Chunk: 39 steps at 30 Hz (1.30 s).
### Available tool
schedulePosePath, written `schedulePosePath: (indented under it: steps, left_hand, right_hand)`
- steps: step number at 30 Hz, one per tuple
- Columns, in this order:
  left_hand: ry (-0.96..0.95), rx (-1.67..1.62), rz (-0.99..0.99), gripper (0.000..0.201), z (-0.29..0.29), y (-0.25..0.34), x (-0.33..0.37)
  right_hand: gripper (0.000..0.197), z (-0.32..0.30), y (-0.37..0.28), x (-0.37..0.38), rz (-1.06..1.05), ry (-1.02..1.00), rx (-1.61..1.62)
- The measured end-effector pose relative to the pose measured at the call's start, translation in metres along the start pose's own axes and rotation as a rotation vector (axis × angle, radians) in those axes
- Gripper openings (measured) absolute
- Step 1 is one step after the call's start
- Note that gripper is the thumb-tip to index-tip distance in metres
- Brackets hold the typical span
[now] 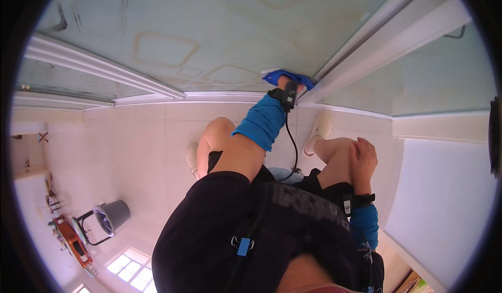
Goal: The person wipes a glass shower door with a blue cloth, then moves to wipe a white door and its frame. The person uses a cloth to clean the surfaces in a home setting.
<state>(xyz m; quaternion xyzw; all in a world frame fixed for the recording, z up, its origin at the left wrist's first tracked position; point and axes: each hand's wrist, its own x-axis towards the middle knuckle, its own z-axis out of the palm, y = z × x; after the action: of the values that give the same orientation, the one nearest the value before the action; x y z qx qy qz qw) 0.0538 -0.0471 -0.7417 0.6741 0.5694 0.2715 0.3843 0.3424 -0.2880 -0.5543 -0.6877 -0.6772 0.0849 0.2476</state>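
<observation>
My left arm, in a blue sleeve cover, reaches forward to the foot of a frosted glass panel (225,26). My left hand (286,82) holds a blue cloth (302,80) against the lower glass, close to the corner with the upright white frame (366,47). Its fingers are partly hidden by the cloth and the black device strapped to the wrist. On my bent right knee rests my right hand (363,159), its fingers laid over the knee with nothing in them.
A white bottom rail (230,96) runs along the glass above pale floor tiles (141,136). To the left stand a grey bin (116,213) and a dark-framed stool or chair (83,225). A black cable (293,141) hangs from my left wrist. A white panel (444,199) is at the right.
</observation>
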Motion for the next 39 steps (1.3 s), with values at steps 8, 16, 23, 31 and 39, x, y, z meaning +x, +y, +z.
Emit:
schedulePosePath:
  steps: [8, 16, 23, 31, 39]
  left_hand:
    - [0.056, 0.066, -0.102, 0.076, -0.082, -0.045, -0.018]
    - [0.501, 0.275, -0.654, 0.076, -0.291, -0.090, -0.079]
    - [1.294, -0.248, -0.820, 0.076, -0.384, 0.038, -0.094]
    - [1.797, 0.383, 0.040, 0.083, -0.522, 0.242, -0.087]
    - [1.540, 0.892, 0.819, 0.084, -0.564, 0.422, -0.087]
  right_hand:
    - [0.013, 0.007, -0.007, -0.006, -0.019, 0.009, -0.023]
    - [0.013, 0.014, -0.017, 0.009, -0.041, 0.004, 0.001]
    - [0.011, 0.000, -0.031, 0.003, -0.074, -0.004, 0.019]
    - [0.011, 0.012, -0.048, -0.002, -0.127, 0.032, 0.085]
    - [0.012, 0.005, -0.036, -0.010, -0.139, 0.058, 0.020]
